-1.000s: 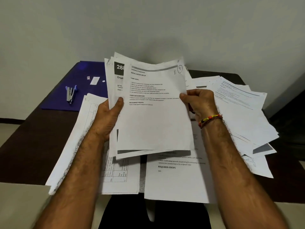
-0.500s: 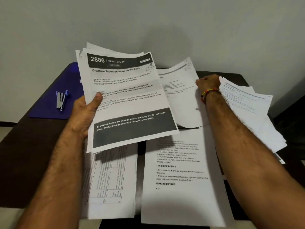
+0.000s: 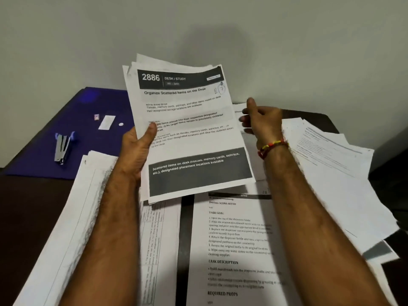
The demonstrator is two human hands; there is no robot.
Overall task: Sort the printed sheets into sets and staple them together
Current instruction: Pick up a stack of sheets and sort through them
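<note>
table [image 3: 33,199]: dark brown, against wall | folder [image 3: 92,107]: purple, flat at table's far left | label [image 3: 106,122]: white, on folder | wall [image 3: 198,29]: plain pale grey | bracelet [image 3: 272,146]: red-yellow beads

Loose sheets [image 3: 326,164] beside bare folder [image 3: 44,160]

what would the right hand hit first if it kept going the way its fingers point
The right hand points left, toward the held stack of sheets in the left hand. It would probably meet that stack's right edge first, though depth is unclear and it might pass behind.
</note>
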